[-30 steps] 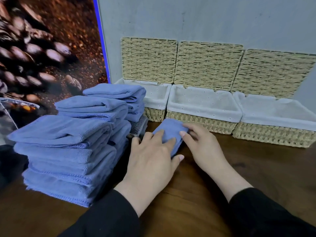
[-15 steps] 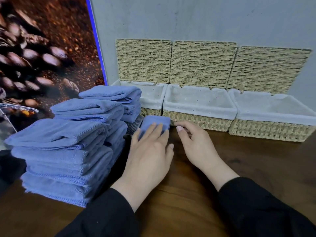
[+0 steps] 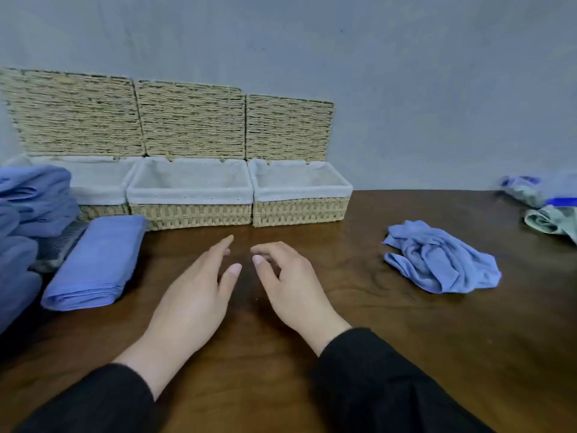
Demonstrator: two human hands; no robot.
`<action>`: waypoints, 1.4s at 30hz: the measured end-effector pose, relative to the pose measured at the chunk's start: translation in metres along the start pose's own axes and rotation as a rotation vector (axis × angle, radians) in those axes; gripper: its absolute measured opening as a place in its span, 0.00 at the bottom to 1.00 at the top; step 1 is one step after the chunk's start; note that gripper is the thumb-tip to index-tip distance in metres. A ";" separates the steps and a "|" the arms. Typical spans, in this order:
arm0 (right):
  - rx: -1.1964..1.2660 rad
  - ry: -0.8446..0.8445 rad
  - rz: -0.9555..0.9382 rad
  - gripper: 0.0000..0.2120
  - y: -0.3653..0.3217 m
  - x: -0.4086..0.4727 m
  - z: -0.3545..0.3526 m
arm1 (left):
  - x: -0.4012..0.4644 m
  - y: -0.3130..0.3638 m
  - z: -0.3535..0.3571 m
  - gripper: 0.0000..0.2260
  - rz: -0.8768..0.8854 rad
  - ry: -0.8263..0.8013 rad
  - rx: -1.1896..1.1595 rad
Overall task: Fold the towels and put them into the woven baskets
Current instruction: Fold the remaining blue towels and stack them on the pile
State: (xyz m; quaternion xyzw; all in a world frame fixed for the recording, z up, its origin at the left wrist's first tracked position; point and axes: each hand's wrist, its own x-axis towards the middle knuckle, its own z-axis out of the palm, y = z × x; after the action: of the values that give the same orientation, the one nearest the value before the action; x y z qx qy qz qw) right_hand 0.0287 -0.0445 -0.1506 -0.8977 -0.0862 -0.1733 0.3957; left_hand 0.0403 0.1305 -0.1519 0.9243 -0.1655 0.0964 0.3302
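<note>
Both hands (image 3: 246,285) empty above table (image 3: 406,339)

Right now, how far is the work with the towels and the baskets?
Done: a folded towel lies on the table beside a stack of folded towels. In hand: nothing; the left hand and right hand hover empty. Left: the crumpled towel is unfolded, and the three woven baskets show no towels inside.
</note>
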 end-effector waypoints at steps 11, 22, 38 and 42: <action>-0.571 0.534 0.594 0.27 0.151 -0.042 -0.169 | -0.007 0.097 0.063 0.28 0.186 -0.252 0.215; -0.206 0.460 0.415 0.09 0.125 -0.040 -0.153 | -0.003 0.086 0.067 0.27 0.127 -0.206 -0.039; -0.013 0.020 -0.038 0.10 -0.006 0.007 -0.009 | -0.004 -0.018 -0.032 0.04 0.002 0.347 -0.066; -0.156 0.039 0.035 0.11 0.002 0.015 -0.011 | -0.002 -0.032 -0.056 0.09 -0.172 0.456 -0.206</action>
State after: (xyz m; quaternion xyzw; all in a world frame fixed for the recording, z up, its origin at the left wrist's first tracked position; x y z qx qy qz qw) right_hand 0.0409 -0.0534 -0.1391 -0.9237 -0.0493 -0.1900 0.3290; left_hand 0.0464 0.1908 -0.1284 0.8509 -0.0165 0.2564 0.4582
